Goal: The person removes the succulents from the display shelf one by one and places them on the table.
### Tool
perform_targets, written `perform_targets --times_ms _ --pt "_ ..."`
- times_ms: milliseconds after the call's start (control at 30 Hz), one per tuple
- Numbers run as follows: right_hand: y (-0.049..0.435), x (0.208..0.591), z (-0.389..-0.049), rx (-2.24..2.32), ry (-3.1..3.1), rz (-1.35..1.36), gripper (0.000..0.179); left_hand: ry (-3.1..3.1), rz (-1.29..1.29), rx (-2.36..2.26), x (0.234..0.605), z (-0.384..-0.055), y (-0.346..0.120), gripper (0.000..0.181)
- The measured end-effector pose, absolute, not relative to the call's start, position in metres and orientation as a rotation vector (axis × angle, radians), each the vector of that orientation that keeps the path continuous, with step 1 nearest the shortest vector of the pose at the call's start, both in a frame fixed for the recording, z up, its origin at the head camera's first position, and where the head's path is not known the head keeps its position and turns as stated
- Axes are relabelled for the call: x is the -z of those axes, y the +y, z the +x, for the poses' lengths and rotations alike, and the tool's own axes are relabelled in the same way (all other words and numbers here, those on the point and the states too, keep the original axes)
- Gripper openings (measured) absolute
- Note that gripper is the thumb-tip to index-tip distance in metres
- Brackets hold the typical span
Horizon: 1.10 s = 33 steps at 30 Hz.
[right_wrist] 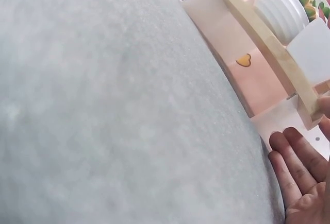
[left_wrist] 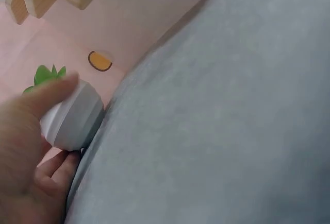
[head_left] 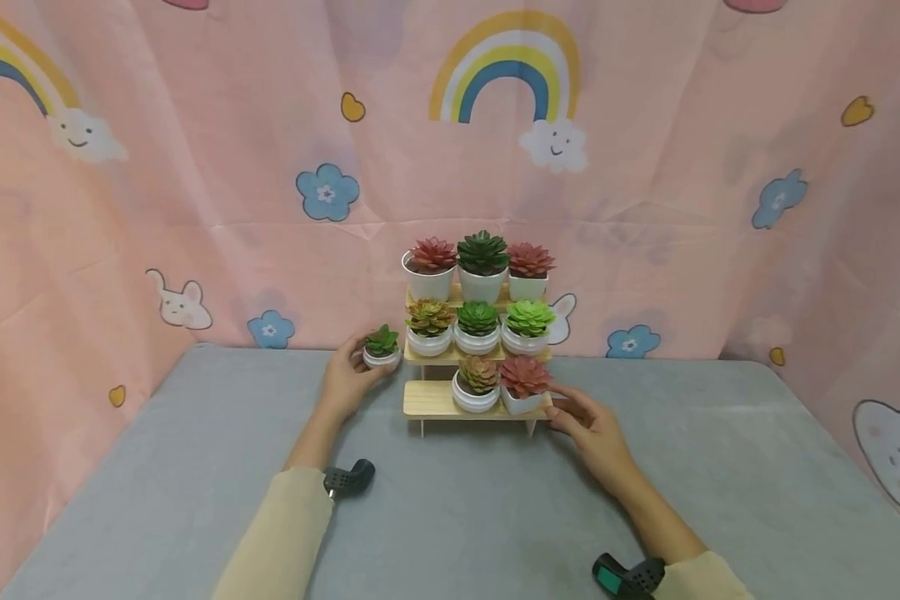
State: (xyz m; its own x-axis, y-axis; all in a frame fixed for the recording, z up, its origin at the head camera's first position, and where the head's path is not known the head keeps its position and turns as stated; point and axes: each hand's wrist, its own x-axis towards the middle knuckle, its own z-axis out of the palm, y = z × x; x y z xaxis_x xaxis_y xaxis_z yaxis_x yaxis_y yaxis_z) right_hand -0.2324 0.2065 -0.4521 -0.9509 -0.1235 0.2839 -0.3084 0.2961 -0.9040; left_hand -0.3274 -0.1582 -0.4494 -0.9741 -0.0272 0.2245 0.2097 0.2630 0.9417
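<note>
My left hand [head_left: 350, 379] grips a small potted succulent [head_left: 382, 348] with green leaves, just left of the tiered wooden stand [head_left: 429, 400]. In the left wrist view the thumb lies across the upper side of the round, ribbed white pot [left_wrist: 77, 116], while other fingers sit under its base. My right hand [head_left: 596, 433] touches the right end of the stand's bottom tier, beside a red succulent [head_left: 525, 379] in a square white pot. The right wrist view shows several fairly straight fingers [right_wrist: 301, 162] against the stand's pale side support. A brownish-green succulent [head_left: 476, 385] stands beside the red one.
Two red succulents flank a dark green one [head_left: 483, 254] on the top tier. The middle tier bears a yellowish-brown [head_left: 430, 321], a green [head_left: 477, 321] and a bright green succulent [head_left: 528, 321]. Behind the grey tabletop [head_left: 480, 517] hangs a pink patterned curtain [head_left: 645, 208].
</note>
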Motion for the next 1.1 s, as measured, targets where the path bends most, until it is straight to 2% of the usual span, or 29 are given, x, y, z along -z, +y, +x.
perform_targets --times_ms 267,500,733,900,1100 --pt "0.205 0.451 -0.235 -1.711 -2.392 0.425 0.039 -2.349 -0.159 1.683 0.418 -0.318 -0.164 0.064" --pt "0.206 0.451 -0.233 -1.691 -2.414 0.413 0.040 -2.182 -0.251 1.627 0.369 -0.292 -0.162 0.045" --pt "0.205 0.451 -0.233 -1.690 -2.439 0.413 0.041 -2.217 -0.307 1.577 0.330 -0.262 -0.148 0.039" --pt "0.206 0.452 -0.233 -1.710 -2.432 0.408 0.042 -2.226 -0.468 1.611 0.318 -0.246 -0.128 0.033" --pt "0.206 0.452 -0.231 -1.718 -2.427 0.400 0.041 -2.273 -0.643 1.651 0.324 -0.239 -0.104 0.030"
